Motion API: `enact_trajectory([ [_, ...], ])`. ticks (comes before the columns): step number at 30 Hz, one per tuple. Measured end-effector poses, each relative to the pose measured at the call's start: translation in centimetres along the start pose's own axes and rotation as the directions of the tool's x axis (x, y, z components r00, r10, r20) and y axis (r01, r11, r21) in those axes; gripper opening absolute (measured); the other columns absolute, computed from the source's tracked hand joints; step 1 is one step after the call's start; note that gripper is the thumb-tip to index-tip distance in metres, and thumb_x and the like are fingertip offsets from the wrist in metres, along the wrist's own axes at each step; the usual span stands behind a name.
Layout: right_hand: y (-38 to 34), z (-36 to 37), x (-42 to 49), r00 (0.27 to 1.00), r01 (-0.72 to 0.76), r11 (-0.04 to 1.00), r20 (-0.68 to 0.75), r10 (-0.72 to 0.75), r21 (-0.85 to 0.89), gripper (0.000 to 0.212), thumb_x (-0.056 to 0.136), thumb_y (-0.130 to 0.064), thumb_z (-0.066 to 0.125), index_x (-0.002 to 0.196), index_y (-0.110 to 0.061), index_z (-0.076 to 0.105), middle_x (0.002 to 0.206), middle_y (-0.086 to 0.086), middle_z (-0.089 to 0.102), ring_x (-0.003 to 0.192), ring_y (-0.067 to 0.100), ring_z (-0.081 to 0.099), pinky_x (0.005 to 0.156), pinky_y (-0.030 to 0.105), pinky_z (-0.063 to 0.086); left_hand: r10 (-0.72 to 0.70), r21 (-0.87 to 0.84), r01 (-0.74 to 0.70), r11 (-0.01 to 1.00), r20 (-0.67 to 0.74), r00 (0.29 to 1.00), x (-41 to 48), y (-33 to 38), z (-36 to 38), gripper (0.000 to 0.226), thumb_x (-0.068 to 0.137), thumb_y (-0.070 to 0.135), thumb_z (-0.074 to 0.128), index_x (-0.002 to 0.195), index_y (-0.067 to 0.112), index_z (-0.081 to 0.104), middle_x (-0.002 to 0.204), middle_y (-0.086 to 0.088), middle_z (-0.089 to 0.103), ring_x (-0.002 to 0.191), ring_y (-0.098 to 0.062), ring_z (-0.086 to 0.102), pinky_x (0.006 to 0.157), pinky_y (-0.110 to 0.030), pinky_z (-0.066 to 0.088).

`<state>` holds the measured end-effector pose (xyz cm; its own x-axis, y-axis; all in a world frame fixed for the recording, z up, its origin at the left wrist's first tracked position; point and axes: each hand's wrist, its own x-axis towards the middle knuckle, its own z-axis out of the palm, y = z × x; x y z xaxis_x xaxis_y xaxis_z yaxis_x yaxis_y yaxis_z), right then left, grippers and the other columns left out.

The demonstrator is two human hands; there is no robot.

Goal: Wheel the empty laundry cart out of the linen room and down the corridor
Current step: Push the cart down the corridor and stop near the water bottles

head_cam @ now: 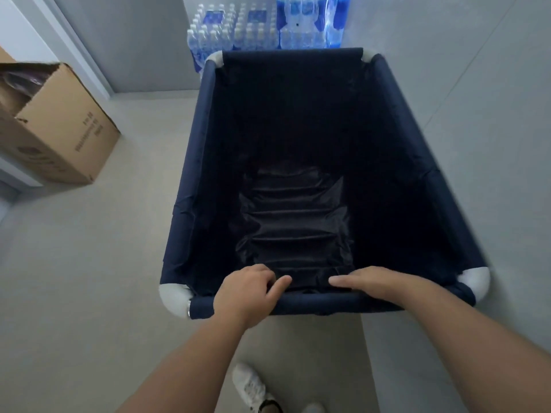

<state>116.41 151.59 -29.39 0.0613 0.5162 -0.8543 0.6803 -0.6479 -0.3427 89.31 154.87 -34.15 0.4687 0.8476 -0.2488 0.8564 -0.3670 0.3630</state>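
Note:
A navy fabric laundry cart (190, 180) with white corner joints fills the middle of the head view, and nothing lies in its dark, creased bottom. My left hand (247, 290) wraps over the near rim rail toward the left corner, fingers curled around it. My right hand (375, 283) rests on the same rail further right, fingers laid over the edge into the cart. The cart's right side runs close along the grey wall.
Shrink-wrapped packs of water bottles (238, 34) stand stacked right behind the cart's far end. An open cardboard box (59, 129) sits on the floor at the left beside a door frame (80, 49). My white shoes (250, 386) show below.

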Motion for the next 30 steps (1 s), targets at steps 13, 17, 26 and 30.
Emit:
enact_trajectory([
  [13, -1.1, 1.5, 3.9, 0.957, -0.128, 0.915, -0.290, 0.012, -0.384, 0.076, 0.090, -0.076, 0.032, 0.155, -0.040, 0.018, 0.167, 0.004, -0.010, 0.151, 0.031, 0.010, 0.116, 0.051, 0.024, -0.092, 0.070, 0.100, 0.992, -0.111, 0.990, 2.8, -0.7, 0.3, 0.032, 0.101, 0.046, 0.037, 0.096, 0.025, 0.061, 0.099, 0.008, 0.062, 0.086, -0.015, 0.056, 0.077, -0.036, 0.042],
  [17, -1.4, 0.7, 4.9, 0.974, -0.110, 0.887, -0.226, 0.006, -0.448, 0.069, 0.091, -0.073, 0.031, 0.153, -0.048, 0.016, 0.166, 0.006, -0.016, 0.152, 0.031, -0.004, 0.121, 0.053, 0.005, -0.085, 0.064, 0.093, 0.994, -0.113, 0.990, 3.7, -0.9, 0.2, 0.032, 0.100, 0.046, 0.037, 0.099, 0.025, 0.061, 0.102, 0.006, 0.063, 0.087, -0.016, 0.056, 0.077, -0.036, 0.040],
  [26, -1.6, -0.4, 6.8, 0.995, -0.076, 0.939, -0.087, 0.049, -0.334, 0.082, 0.082, -0.073, 0.053, 0.149, -0.058, 0.009, 0.160, -0.001, -0.033, 0.147, 0.032, -0.027, 0.119, 0.056, 0.006, -0.044, 0.062, 0.052, 0.997, -0.125, 0.991, 4.1, -1.1, 0.1, 0.038, 0.100, 0.051, 0.034, 0.101, 0.025, 0.061, 0.104, 0.006, 0.063, 0.090, -0.016, 0.057, 0.081, -0.037, 0.041],
  [30, -2.2, -0.7, 6.3, 0.995, -0.096, 0.952, -0.044, 0.087, -0.291, 0.080, 0.085, -0.069, 0.055, 0.151, -0.055, 0.012, 0.161, 0.000, -0.031, 0.148, 0.030, -0.026, 0.119, 0.055, 0.004, -0.032, 0.068, 0.041, 0.997, -0.131, 0.991, 4.1, -1.1, 0.1, 0.043, 0.098, 0.053, 0.027, 0.098, 0.026, 0.061, 0.102, 0.008, 0.062, 0.089, -0.015, 0.056, 0.080, -0.035, 0.039],
])
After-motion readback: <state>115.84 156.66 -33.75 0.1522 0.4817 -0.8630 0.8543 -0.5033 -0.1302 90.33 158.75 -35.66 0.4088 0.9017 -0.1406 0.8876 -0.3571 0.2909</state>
